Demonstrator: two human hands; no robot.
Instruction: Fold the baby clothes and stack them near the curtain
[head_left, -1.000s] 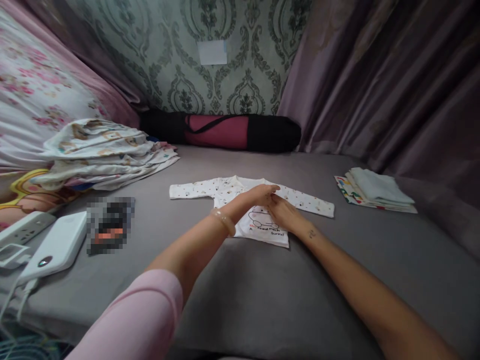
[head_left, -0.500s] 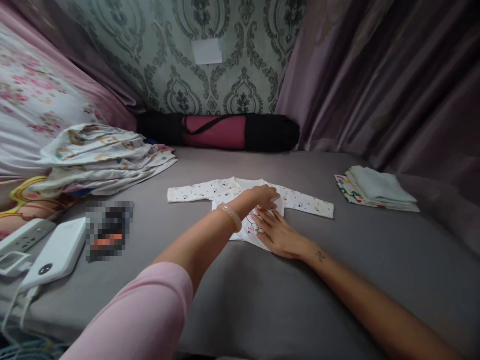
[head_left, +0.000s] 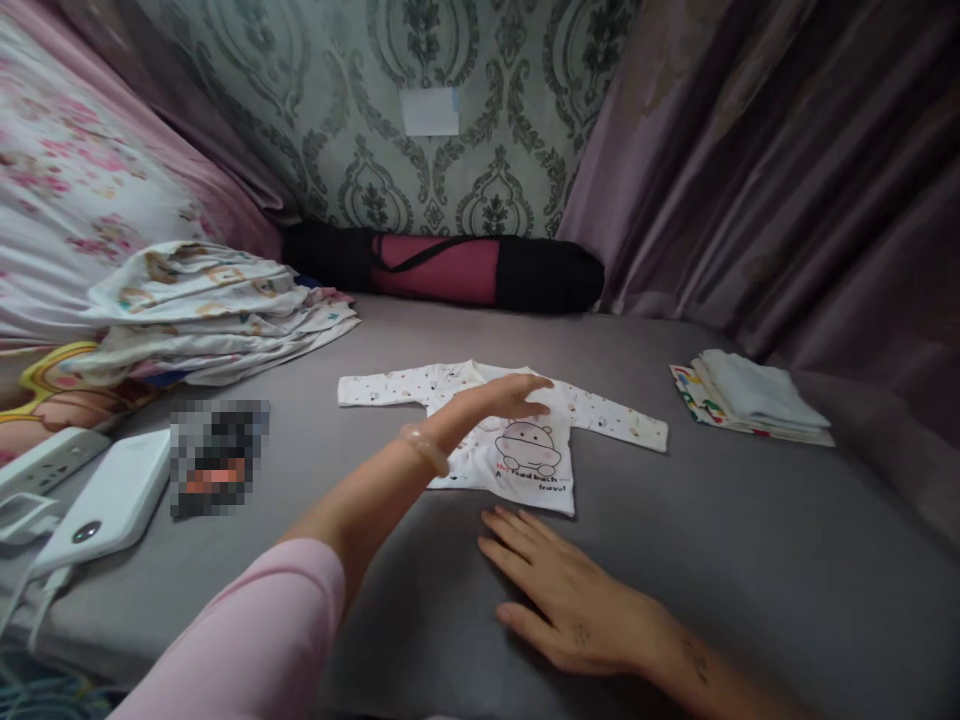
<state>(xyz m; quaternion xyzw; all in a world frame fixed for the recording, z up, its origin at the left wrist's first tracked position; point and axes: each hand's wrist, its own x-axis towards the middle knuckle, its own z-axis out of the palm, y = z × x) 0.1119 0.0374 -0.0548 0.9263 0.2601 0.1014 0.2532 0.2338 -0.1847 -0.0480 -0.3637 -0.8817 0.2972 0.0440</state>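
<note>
A small white baby shirt point(head_left: 532, 480) lies spread flat, front up, with both sleeves stretched out sideways. It has a cartoon animal and lettering on the chest and tiny prints on the sleeves. My left hand point(head_left: 519, 396), with a bangle at the wrist, is over the upper chest with thumb and fingers apart, holding nothing. Whether it touches the cloth I cannot tell. My right hand point(head_left: 566, 595) is open just below the shirt's hem, palm down over the grey sheet point(head_left: 435, 600). The left forearm hides part of the shirt's left side.
Crumpled printed cloths point(head_left: 217, 310) lie at the left. Nearer are a white power bank point(head_left: 105, 500), a power strip point(head_left: 56, 465) and a blurred-out dark object point(head_left: 217, 460). Folded cloths point(head_left: 757, 395) sit at the right. A black and maroon bag point(head_left: 442, 268) lies along the wall.
My right hand has slid off the shirt toward me, uncovering the printed animal and lettering. The left hand's fingers have spread apart over the chest. The view has shifted slightly.
</note>
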